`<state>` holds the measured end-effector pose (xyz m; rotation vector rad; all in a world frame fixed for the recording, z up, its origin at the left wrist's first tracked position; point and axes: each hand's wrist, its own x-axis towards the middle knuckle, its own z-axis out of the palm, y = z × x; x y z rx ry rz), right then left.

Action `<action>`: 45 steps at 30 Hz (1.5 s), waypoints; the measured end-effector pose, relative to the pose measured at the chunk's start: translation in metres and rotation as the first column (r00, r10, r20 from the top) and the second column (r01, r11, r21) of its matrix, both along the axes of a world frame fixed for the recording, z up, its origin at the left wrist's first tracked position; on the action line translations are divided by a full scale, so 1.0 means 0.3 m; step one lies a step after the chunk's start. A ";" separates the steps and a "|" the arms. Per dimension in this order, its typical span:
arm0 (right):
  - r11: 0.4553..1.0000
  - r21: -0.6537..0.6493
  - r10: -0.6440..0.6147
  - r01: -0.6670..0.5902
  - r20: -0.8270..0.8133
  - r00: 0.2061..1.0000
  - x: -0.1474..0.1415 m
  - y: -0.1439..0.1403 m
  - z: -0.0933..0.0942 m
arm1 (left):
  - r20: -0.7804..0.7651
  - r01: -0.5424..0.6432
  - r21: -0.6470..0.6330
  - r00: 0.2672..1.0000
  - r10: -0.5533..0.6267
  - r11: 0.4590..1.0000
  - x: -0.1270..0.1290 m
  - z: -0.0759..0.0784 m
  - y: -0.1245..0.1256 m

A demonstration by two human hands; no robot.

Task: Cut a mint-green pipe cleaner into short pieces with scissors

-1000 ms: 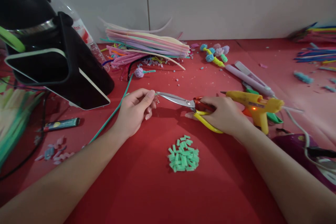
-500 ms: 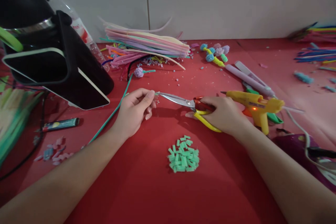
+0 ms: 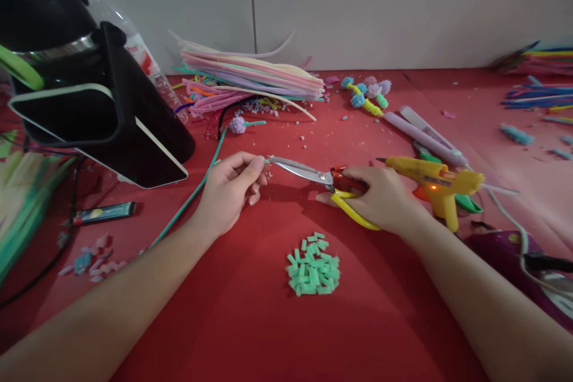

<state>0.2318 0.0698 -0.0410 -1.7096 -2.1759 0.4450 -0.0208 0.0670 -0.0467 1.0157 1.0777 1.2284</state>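
Head view: left hand (image 3: 228,188) pinches the end of a long teal pipe cleaner (image 3: 192,194), grip closed tight. Right hand (image 3: 380,197) wrapped shut around scissors (image 3: 322,182), yellow-and-red handles, blades nearly closed at the pinched tip. Pile of short green cut pieces (image 3: 313,271) lies on red table (image 3: 250,322) nearer the person.

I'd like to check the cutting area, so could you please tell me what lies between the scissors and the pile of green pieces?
In the head view, only bare red table lies between the scissors and the pile of green pieces.
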 end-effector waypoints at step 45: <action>0.998 -0.026 -0.053 0.054 0.041 0.998 -0.004 0.008 0.004 | 0.037 0.024 0.004 0.999 -0.024 1.000 -0.004 -0.005 0.001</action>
